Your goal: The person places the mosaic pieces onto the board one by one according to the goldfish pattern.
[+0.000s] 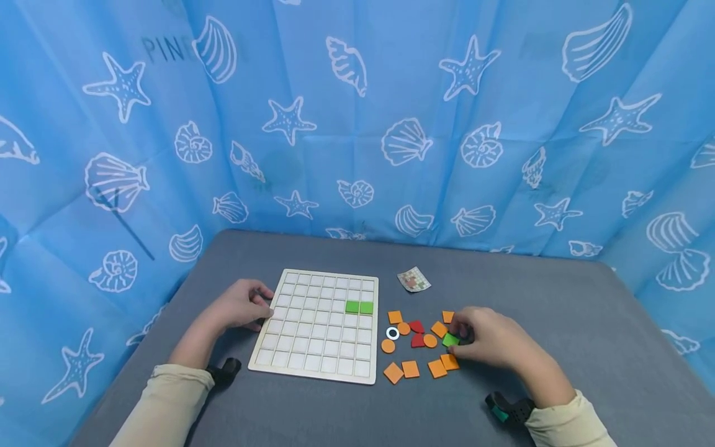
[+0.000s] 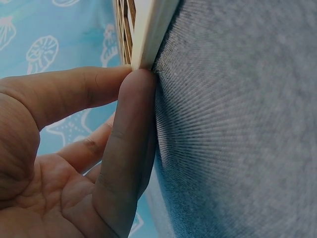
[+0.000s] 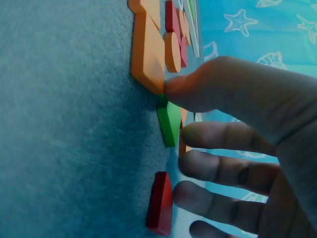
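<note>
A white grid board (image 1: 318, 325) lies on the table, with two green square tiles (image 1: 359, 307) side by side in its cells. My left hand (image 1: 246, 304) pinches the board's left edge. In the left wrist view, the thumb and a finger (image 2: 136, 109) meet at the pale board's edge (image 2: 151, 29). My right hand (image 1: 491, 338) reaches over loose pieces at the right, its thumb and fingers apart around a green tile (image 1: 450, 339). In the right wrist view the thumb is right at an orange square tile (image 3: 148, 54), above the green tile (image 3: 169, 119). A red piece (image 3: 161, 203) lies below the fingertips.
Between board and right hand are scattered orange squares (image 1: 410, 369), orange discs (image 1: 388, 346), red pieces (image 1: 418, 340) and a white ring piece (image 1: 393, 331). A small picture card (image 1: 414, 280) lies behind them. A blue curtain (image 1: 357, 124) hangs beyond the grey table (image 1: 558, 298).
</note>
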Tool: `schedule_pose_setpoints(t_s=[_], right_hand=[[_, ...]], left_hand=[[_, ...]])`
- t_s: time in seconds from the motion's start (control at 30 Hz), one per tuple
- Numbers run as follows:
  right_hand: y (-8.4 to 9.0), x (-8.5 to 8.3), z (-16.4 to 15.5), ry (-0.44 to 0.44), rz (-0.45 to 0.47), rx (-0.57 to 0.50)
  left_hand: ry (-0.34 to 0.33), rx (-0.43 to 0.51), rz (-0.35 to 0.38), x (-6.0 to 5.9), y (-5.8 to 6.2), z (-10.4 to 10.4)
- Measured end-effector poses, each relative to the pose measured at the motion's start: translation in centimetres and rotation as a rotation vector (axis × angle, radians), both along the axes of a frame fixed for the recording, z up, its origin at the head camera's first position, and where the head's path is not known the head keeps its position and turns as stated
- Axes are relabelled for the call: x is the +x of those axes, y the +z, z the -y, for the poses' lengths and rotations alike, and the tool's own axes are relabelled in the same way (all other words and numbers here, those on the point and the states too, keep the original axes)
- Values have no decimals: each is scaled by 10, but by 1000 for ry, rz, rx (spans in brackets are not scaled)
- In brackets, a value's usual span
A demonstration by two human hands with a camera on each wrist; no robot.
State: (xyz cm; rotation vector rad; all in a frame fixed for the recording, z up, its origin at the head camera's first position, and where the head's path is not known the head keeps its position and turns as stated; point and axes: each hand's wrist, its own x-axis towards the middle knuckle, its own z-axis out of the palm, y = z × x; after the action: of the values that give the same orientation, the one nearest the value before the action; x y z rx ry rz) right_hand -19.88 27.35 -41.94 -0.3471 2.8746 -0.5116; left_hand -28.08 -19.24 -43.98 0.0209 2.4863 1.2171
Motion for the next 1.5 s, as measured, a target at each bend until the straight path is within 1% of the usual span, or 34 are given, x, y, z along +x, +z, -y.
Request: schedule_pose_setpoints(t_s=[0.17,0.53,0.73,0.93,1.03,1.13,1.27,1.4,1.5], right_hand=[[0,2,-1,-5,34,-8],[-2,3,-6,22,43,-31],[-1,4,-11,36,25,-36],[1,8,-12,14,55,-48],[2,12,-14,11,55,-65],[4,14,-14,25,40,-79],[10,12,-10,57,-14,-115],[19,2,8,90,-80,-177],[21,-9,28,108,-119,-216]], left_hand=[[-3,10,8,1,-1,-1],[-2,12,9,1,-7,-5],[-6,2,-13,0,-6,-8],[-9,8,-3,0,-7,-10],[-5,7,-2,1,-8,-12],[-5,2,-11,0,-9,-14],[-16,10,-14,0,-7,-13],[-21,18,-16,1,-4,-6],[-31,13,-28,1,-3,0]])
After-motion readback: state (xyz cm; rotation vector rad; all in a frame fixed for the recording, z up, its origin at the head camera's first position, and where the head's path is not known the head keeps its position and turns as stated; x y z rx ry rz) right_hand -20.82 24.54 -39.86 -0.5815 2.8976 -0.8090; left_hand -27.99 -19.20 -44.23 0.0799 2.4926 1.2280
